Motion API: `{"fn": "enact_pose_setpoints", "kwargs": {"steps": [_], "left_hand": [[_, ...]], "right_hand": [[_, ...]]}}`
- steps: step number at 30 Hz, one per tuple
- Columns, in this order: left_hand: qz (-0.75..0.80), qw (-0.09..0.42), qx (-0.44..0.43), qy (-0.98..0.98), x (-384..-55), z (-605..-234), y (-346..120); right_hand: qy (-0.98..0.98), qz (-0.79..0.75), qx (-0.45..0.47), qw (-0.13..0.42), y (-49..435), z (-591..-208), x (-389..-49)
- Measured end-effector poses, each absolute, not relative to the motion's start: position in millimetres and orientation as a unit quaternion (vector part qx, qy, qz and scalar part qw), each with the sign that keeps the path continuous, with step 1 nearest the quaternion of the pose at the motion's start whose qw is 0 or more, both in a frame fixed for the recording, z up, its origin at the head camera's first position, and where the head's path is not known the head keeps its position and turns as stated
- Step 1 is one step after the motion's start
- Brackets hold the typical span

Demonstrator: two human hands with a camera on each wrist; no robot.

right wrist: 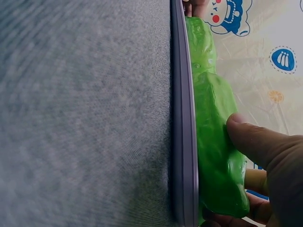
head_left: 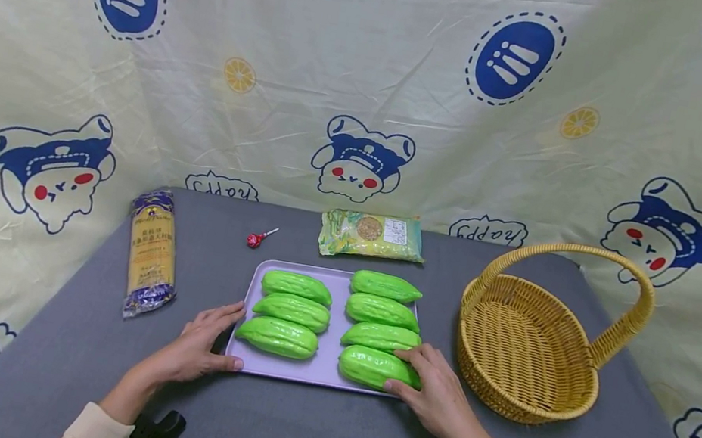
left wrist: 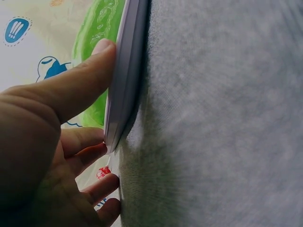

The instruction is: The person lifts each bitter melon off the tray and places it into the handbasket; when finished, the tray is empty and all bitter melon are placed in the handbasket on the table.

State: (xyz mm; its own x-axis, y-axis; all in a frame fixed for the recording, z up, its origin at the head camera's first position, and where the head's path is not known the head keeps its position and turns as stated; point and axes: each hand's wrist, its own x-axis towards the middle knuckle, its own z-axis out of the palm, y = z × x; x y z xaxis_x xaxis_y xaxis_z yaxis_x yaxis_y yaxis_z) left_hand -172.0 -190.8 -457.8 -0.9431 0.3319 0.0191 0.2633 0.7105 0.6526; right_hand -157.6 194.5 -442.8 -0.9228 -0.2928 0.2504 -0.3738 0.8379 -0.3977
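A lilac tray [head_left: 329, 357] lies on the table, bearing two columns of green bitter melons. My left hand [head_left: 196, 348] is at the tray's left side, fingers fairly straight and touching its edge. In the left wrist view, the thumb [left wrist: 90, 71] rests against the tray's rim. My right hand [head_left: 439, 394] holds the right end of the nearest bitter melon [head_left: 369, 367] in the right column, thumb on the near side and fingers on the far side. This melon [right wrist: 215, 142] still lies on the tray; the fingertips beyond it are partly hidden.
An oval wicker basket [head_left: 527, 346] with a tall handle stands to the right. At left lies a yellow-and-purple packet [head_left: 152, 253]. Behind the tray are a red lollipop [head_left: 255, 239] and a green-yellow packet [head_left: 348, 238]. Printed cloth [head_left: 378, 47] hangs behind the grey table.
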Motion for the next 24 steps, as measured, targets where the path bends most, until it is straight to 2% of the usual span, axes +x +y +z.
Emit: {"fn": "enact_pose_setpoints", "kwargs": {"steps": [12, 24], "left_hand": [[0.342, 0.045, 0.155, 0.926, -170.5, -457.8, -188.7], [0.342, 0.043, 0.158, 0.925, -169.6, -458.2, -189.2]], "right_hand": [[-0.949, 0.231, 0.181, 0.114, 198.0, -435.5, -155.2], [-0.935, 0.265, 0.19, 0.141, 211.1, -408.1, -149.3]]}}
